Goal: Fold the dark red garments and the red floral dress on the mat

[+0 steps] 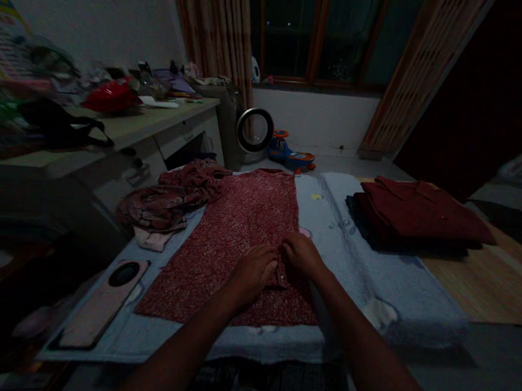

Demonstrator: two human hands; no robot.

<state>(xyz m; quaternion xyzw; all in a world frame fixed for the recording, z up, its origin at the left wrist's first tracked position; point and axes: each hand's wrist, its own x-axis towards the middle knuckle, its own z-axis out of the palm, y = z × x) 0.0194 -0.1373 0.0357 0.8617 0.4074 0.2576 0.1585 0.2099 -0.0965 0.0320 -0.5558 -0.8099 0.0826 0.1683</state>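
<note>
A red speckled garment (238,230) lies spread flat on a pale blue padded cover (352,255). My left hand (253,272) and my right hand (302,253) rest close together on its near right part. Both have their fingers curled down, pinching the cloth at what looks like a button edge. A crumpled patterned garment (167,201) lies touching the flat garment's far left corner.
A folded dark red stack (417,218) sits at the right on the cover. A phone (103,303) lies near the left edge. A cluttered desk (123,125) stands at left. A fan (255,130) and a toy car (291,155) are on the floor below the window.
</note>
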